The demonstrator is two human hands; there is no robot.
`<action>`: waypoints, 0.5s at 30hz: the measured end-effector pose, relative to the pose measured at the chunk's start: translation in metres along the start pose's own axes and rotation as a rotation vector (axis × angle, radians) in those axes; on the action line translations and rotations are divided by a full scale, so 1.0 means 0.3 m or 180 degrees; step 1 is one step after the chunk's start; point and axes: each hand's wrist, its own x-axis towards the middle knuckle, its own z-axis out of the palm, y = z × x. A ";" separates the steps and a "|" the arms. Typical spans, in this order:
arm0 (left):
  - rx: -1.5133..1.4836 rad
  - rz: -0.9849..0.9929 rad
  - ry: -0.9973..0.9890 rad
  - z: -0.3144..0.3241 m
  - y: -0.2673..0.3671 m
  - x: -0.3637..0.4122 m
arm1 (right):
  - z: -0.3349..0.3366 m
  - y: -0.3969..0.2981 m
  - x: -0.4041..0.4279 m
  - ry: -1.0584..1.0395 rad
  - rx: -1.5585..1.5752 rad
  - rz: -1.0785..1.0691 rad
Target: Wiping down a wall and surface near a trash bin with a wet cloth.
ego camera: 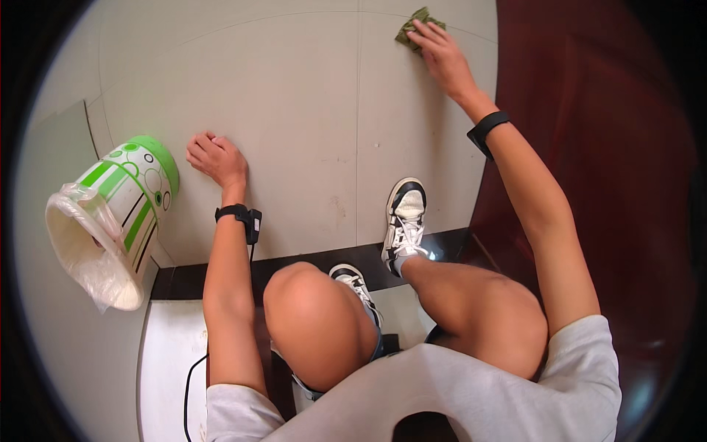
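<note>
My right hand (439,52) reaches far forward, fingers pressed over a crumpled olive-green cloth (420,25) on the tiled floor (287,94). Part of the cloth is hidden beneath the fingers. My left hand (217,158) is curled with its fingers folded in, low over the floor; nothing shows in it. Just left of that hand stands a white and green plastic trash bin (132,188), patterned with circles and stripes. A clear plastic bag (96,265) lines it and folds over its rim.
A dark red wooden panel (596,166) runs along the right side. Black strip tile (221,279) crosses the floor near my sneakers (406,215). Dark smudges (336,205) and a small white speck (377,145) mark the tiles. A black cable (190,381) hangs by my left arm.
</note>
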 end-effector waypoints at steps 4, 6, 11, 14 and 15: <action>-0.0178 -0.0031 -0.0004 -0.015 0.077 -0.008 | 0.033 -0.183 -0.271 -0.0325 0.0244 -0.0377; -0.0170 -0.0009 0.0079 0.006 0.066 -0.002 | 0.092 -0.341 -0.456 -0.0707 0.0256 -0.0578; 0.0906 0.0278 0.0015 -0.009 -0.233 0.009 | 0.058 -0.536 -0.566 -0.1078 0.0376 -0.0508; 0.0211 -0.0047 0.0082 0.018 -0.006 -0.048 | -0.012 -0.215 -0.647 -0.0841 0.0076 0.0187; 0.0131 -0.0049 0.0080 0.022 -0.020 -0.040 | -0.026 -0.140 -0.630 -0.0582 0.0174 0.0484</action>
